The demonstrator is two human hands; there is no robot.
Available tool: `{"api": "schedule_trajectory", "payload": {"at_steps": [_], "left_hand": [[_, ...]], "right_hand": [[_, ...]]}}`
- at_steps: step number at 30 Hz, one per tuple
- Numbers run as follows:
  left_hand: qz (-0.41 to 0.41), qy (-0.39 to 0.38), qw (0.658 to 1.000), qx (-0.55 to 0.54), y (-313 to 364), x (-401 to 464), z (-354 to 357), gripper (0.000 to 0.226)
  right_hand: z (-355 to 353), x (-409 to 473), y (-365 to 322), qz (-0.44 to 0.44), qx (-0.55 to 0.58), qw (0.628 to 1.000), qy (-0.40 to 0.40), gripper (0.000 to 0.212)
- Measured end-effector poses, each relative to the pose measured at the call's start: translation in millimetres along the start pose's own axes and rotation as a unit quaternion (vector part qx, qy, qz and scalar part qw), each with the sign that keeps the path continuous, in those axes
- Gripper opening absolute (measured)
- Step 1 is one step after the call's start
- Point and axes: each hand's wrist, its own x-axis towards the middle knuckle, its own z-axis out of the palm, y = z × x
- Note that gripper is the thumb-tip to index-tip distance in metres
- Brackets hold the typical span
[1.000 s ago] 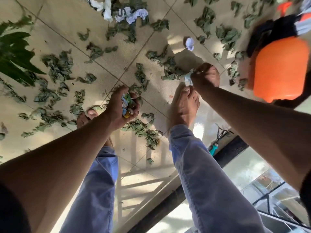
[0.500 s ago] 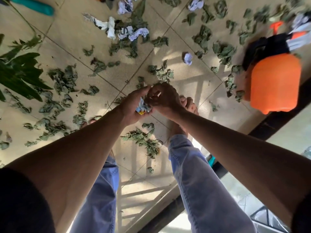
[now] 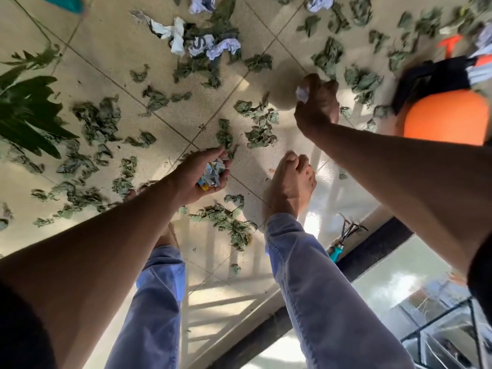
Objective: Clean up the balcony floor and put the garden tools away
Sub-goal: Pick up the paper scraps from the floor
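Note:
My left hand (image 3: 198, 175) is cupped palm up over the tiled floor, holding a wad of crumpled paper scraps (image 3: 211, 174). My right hand (image 3: 316, 105) reaches farther out, fingers pinched on a small white paper ball (image 3: 302, 92) at floor level. Dry green leaves (image 3: 261, 126) lie scattered over the beige tiles between and around both hands. More crumpled white paper (image 3: 202, 43) lies ahead in the upper middle. A small hand rake with a teal handle (image 3: 342, 241) rests by the balcony edge, right of my right foot.
An orange sprayer bottle (image 3: 444, 117) with a black top stands at the right. A potted plant's green fronds (image 3: 24, 113) reach in from the left. A teal tool handle (image 3: 66, 2) shows at top left. My bare feet (image 3: 288, 185) stand on the tiles; the black railing base (image 3: 372, 246) runs lower right.
My right hand left my left hand, where it had dropped a scrap, and reached forward-right to pinch the white paper ball. My left hand stayed cupped with its wad.

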Motion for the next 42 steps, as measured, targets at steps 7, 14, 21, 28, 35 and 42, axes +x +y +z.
{"api": "schedule_trajectory", "payload": {"at_steps": [7, 14, 21, 28, 35, 42], "left_hand": [[-0.016, -0.013, 0.999, -0.040, 2.9, -2.8, -1.4, 0.017], [0.015, 0.040, 0.994, -0.099, 18.7, -10.5, -0.2, 0.027], [0.023, 0.058, 0.992, -0.109, 38.5, -16.6, -22.1, 0.028], [0.013, 0.100, 0.990, -0.101, 48.2, -25.7, -55.2, 0.025], [0.031, 0.101, 0.993, -0.056, 45.3, -23.9, -81.4, 0.025], [0.046, 0.115, 0.992, -0.022, 33.1, -26.2, -104.1, 0.022]], "right_hand": [[8.4, -4.5, -6.8, -0.004, 0.135, 0.991, -0.015, 0.006], [26.4, -92.9, -72.4, -0.123, 0.278, 0.931, -0.203, 0.027], [53.6, -126.4, -121.9, -0.129, 0.270, 0.932, -0.205, 0.008], [47.8, -68.0, -138.8, -0.145, 0.194, 0.970, -0.005, 0.022], [38.0, 13.1, -151.4, -0.219, -0.063, 0.972, 0.059, 0.028], [37.7, 24.0, -157.1, -0.247, -0.109, 0.957, 0.109, 0.055]]}}
